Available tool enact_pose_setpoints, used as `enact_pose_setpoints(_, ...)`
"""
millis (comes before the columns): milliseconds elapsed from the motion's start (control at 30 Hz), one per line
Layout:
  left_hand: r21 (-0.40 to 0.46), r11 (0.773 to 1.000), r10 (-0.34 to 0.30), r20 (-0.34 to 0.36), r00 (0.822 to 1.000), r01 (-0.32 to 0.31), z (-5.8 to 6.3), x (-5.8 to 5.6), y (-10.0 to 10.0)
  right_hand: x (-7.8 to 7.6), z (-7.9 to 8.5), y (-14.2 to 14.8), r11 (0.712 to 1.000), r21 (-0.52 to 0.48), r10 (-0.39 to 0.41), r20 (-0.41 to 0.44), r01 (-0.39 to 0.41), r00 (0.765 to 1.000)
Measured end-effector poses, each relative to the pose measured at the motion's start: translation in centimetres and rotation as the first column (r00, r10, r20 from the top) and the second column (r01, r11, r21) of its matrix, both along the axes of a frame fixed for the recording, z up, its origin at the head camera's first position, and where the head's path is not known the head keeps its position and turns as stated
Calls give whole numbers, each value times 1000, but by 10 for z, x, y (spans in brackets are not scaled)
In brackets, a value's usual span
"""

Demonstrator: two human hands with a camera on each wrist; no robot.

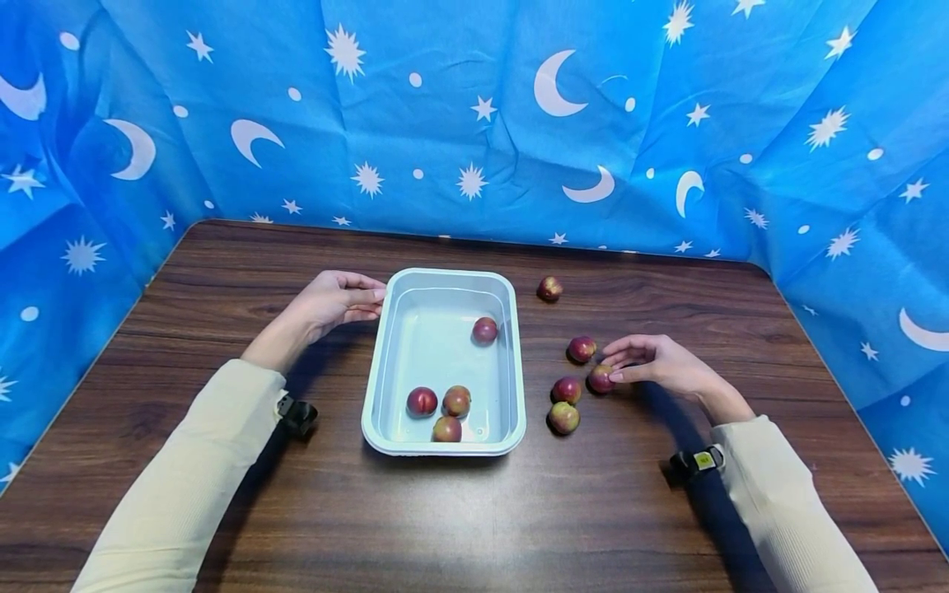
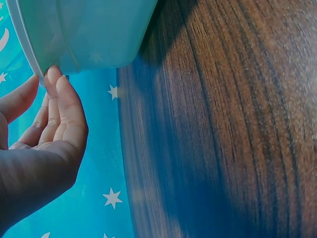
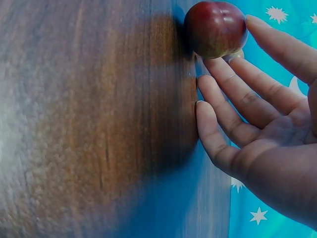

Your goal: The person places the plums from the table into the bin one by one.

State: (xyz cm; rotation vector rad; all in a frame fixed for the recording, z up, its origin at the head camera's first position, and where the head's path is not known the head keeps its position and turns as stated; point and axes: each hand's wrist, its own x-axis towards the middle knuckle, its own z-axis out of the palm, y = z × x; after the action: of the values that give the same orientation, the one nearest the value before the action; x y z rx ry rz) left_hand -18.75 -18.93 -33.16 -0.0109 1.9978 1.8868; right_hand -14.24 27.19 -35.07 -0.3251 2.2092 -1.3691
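A white plastic tray (image 1: 445,445) stands on the table with several red and yellow-green plums inside, one of them (image 1: 485,330) toward its far right. My left hand (image 1: 337,301) pinches the tray's left rim between thumb and fingers; the left wrist view shows the fingertips at the tray edge (image 2: 30,49). To the right of the tray, my right hand (image 1: 663,362) has its thumb and fingers around a plum (image 3: 216,29) at table level. Close by lie a red plum (image 1: 582,349), another red plum (image 1: 567,389) and a greener one (image 1: 563,418).
A lone plum (image 1: 549,288) lies farther back, right of the tray's far corner. The dark wooden table (image 1: 296,511) ends at a blue cloth (image 1: 460,123) with moons and stars, which hangs behind it and along both sides.
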Motion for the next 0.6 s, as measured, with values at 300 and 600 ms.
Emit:
enact_pose_setpoints(300,-18,1000,-2,7,1000,2,0,-1,0,-1,-2,0,1000,17,2,-14,-1,1000)
enact_pose_setpoints(600,-14,1000,-14,4,1000,14,0,-1,0,-1,-1,0,1000,11,1,-10,-1,1000)
